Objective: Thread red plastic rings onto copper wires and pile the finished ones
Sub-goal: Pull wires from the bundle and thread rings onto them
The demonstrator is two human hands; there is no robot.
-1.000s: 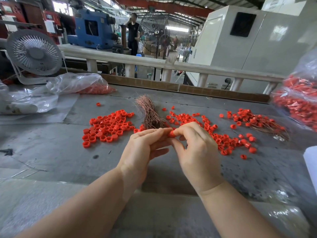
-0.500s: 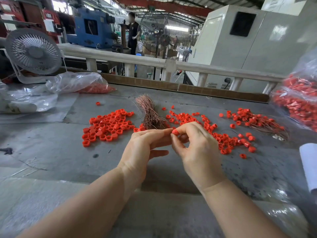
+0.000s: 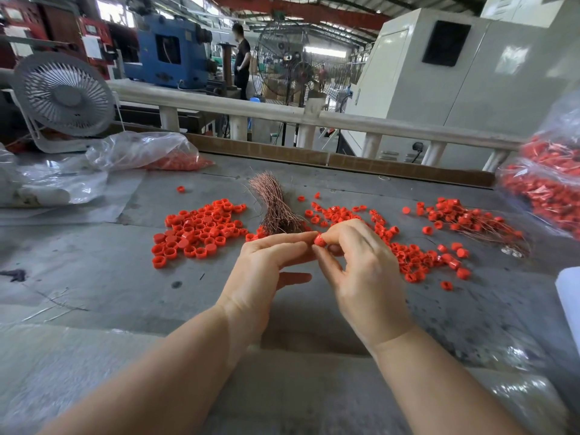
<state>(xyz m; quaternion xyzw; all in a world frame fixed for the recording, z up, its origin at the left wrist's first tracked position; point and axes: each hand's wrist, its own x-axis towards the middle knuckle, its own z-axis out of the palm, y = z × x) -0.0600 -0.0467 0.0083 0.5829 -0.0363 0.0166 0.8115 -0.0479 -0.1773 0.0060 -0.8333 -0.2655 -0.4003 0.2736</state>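
Nearest us, our right hand [image 3: 364, 271] pinches a red ring [image 3: 320, 240] between thumb and forefinger; our left hand [image 3: 266, 271] meets it at nine o'clock, its fingers [image 3: 282, 241] nearly straight, tips touching the ring. Beyond, at twelve o'clock, the copper wire bundle [image 3: 276, 205] lies on the tabletop [image 3: 94, 277]; finished pieces [image 3: 470, 219] pile at two o'clock.

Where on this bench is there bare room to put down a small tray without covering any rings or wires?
Bare grey table lies left of the left hand, below the loose ring cluster. Another bare strip sits near the front edge, either side of the forearms. Crowded: around the copper wire bundle, the scattered rings beside the right hand, and the finished pile.
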